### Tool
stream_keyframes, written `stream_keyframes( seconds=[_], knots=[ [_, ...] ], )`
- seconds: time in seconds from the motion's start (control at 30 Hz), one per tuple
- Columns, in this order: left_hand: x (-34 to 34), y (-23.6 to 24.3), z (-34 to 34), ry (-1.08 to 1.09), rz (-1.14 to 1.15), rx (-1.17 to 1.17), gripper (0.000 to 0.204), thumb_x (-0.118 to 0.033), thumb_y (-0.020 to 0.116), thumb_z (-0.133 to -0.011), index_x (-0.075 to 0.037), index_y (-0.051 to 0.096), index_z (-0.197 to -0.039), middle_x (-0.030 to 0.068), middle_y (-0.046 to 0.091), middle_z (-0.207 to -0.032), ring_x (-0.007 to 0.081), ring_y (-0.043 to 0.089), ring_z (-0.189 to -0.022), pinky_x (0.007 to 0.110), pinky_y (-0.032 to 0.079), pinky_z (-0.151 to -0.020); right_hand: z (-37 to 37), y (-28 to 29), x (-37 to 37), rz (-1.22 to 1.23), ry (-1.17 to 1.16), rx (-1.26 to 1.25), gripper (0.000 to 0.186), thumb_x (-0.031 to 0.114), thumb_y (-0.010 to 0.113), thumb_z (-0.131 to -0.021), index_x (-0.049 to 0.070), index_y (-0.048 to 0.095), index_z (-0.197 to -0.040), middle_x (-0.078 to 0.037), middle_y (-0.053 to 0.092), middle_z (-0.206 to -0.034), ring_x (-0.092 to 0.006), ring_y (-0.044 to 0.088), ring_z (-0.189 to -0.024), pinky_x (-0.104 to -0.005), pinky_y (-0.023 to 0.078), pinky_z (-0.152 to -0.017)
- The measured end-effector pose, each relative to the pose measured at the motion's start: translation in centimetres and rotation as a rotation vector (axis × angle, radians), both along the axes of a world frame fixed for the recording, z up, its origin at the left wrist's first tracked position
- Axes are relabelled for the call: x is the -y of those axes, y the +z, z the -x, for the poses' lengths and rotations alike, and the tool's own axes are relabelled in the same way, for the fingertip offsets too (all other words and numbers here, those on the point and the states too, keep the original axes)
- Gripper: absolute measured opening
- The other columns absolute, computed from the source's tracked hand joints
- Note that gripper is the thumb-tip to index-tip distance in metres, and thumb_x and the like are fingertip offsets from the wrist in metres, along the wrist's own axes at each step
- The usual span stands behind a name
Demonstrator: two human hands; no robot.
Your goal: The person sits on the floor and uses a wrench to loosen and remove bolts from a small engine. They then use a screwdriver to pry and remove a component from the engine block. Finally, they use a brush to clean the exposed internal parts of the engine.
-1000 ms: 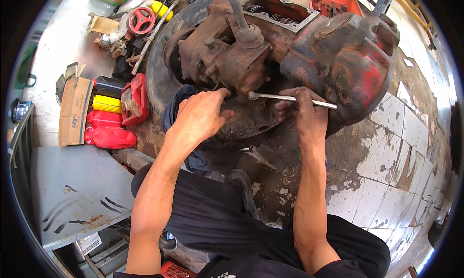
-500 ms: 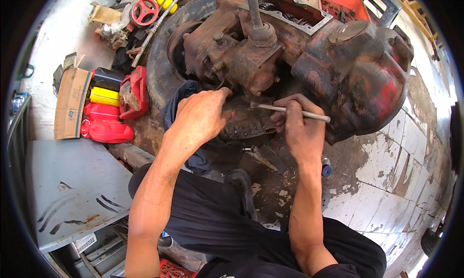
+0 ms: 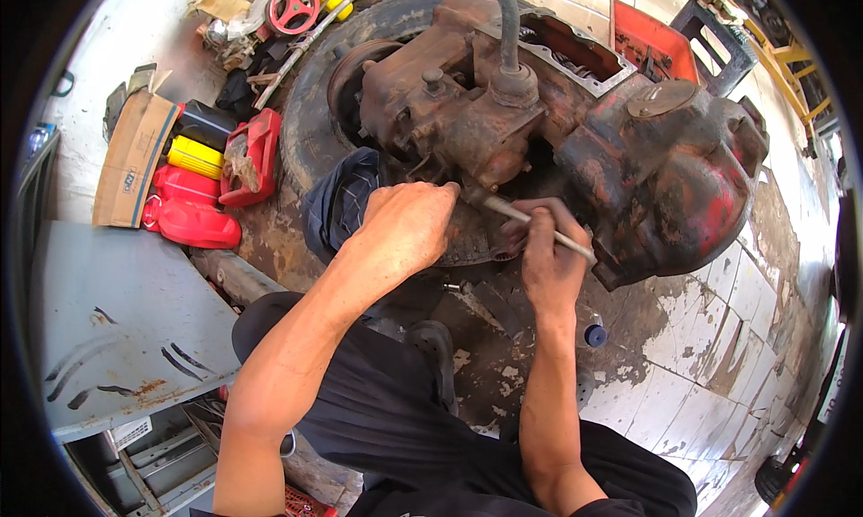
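A rusty, greasy engine housing with red paint patches lies on a large tyre. My right hand is closed around a long steel wrench bar, its far end angled up to the underside of the housing. My left hand is beside that end with fingers curled; what they hold, if anything, is hidden. A crumpled dark blue cloth lies just left of my left hand. Below the tyre are a small metal piece and a blue-capped bottle.
At left are red jerrycans, a yellow container, cardboard and a grey metal sheet. Assorted parts and a red wheel are at upper left. A red tray and black crate stand upper right.
The wrench bar has tilted more steeply, its far end rising. My left hand has shifted right toward that end, and my right hand has moved slightly left. The whole view has shifted.
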State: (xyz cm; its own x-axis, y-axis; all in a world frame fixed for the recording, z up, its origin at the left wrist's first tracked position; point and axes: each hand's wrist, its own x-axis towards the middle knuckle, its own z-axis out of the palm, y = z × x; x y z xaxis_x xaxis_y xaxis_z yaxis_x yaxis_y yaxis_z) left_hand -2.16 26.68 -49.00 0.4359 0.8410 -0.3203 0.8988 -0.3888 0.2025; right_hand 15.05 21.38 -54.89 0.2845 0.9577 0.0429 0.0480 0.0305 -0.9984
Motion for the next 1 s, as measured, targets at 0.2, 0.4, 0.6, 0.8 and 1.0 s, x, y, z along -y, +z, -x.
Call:
stream_keyframes(
  seconds=[0.2,0.4,0.6,0.8,1.0],
  knots=[
    [0.1,0.0,0.4,-0.014,-0.015,0.003,0.043,-0.019,0.072,-0.082,0.000,0.062,-0.119,0.0225,0.070,-0.100,0.0411,0.066,-0.099,0.051,0.052,-0.082,-1.3,1.4,-0.2,0.009,0.000,0.124,0.026,0.008,0.046,-0.095,-0.005,0.068,-0.093,-0.010,0.068,-0.066,-0.0121,0.062,-0.057,-0.0286,0.048,-0.056],
    [0.1,-0.2,-0.2,-0.013,0.004,0.002,0.044,-0.019,0.073,-0.081,0.000,0.061,-0.119,0.0232,0.070,-0.099,0.0410,0.066,-0.099,0.051,0.052,-0.082,-2.1,0.0,0.0,0.182,0.230,0.194,0.024,0.009,0.048,-0.095,-0.003,0.069,-0.091,-0.010,0.068,-0.068,-0.0134,0.062,-0.058,-0.0299,0.048,-0.056],
    [0.1,-0.1,0.0,-0.023,-0.016,0.014,0.042,-0.022,0.074,-0.081,-0.001,0.062,-0.116,0.0222,0.070,-0.097,0.0410,0.066,-0.098,0.051,0.053,-0.081,-0.5,0.3,-0.1,-0.051,-0.149,0.111,0.024,0.010,0.048,-0.094,-0.004,0.069,-0.091,-0.012,0.068,-0.067,-0.0159,0.066,-0.061,-0.0301,0.049,-0.059],
    [-1.1,0.8,1.2,0.021,0.127,-0.238,0.038,-0.027,0.074,-0.082,-0.003,0.066,-0.109,0.0210,0.070,-0.099,0.0400,0.066,-0.101,0.050,0.052,-0.083,-1.2,1.6,-0.2,-0.130,-0.212,0.049,0.024,0.009,0.048,-0.093,-0.004,0.068,-0.089,-0.010,0.068,-0.066,-0.0143,0.064,-0.059,-0.0299,0.049,-0.058],
    [-1.4,1.4,1.8,0.059,0.089,-0.189,0.040,-0.027,0.074,-0.083,-0.004,0.065,-0.115,0.0200,0.070,-0.102,0.0394,0.065,-0.103,0.049,0.052,-0.086,-0.5,-0.2,0.2,-0.026,-0.045,0.036,0.025,0.008,0.046,-0.096,-0.003,0.068,-0.093,-0.008,0.067,-0.067,-0.0103,0.058,-0.057,-0.0261,0.045,-0.054]
  ],
)
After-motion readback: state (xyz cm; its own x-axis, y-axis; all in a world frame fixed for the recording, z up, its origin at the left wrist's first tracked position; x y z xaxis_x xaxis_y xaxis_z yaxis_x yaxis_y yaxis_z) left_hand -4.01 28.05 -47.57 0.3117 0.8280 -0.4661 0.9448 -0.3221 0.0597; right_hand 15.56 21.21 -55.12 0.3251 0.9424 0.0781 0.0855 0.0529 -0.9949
